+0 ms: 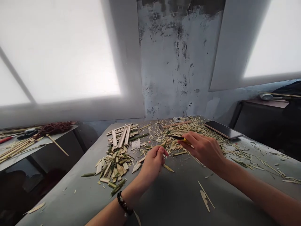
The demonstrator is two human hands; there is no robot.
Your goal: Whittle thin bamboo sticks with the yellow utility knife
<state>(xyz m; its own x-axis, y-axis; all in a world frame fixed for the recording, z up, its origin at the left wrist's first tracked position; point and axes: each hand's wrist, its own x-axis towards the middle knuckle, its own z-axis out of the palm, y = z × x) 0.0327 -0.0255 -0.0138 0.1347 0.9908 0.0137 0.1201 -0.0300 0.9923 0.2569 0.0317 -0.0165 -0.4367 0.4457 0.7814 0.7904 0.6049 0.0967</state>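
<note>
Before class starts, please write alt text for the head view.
A person's right hand holds a knife close to a green strip in the left hand, over a table with shavings, slats and a phone.

Wooden slips (pixel 122 137) look matt, the tabletop (pixel 174 194) smooth, phone screen (pixel 221 129) glossy, wall (pixel 162 69) rough.

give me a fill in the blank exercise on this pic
The right hand holds a black and ____ knife.
A dark ____ circles the wrist of the left hand.
The phone lies with its screen facing ____.
Short bamboo pieces are heaped to the ____ of the left hand.

Missing words: yellow; bracelet; up; left
</note>
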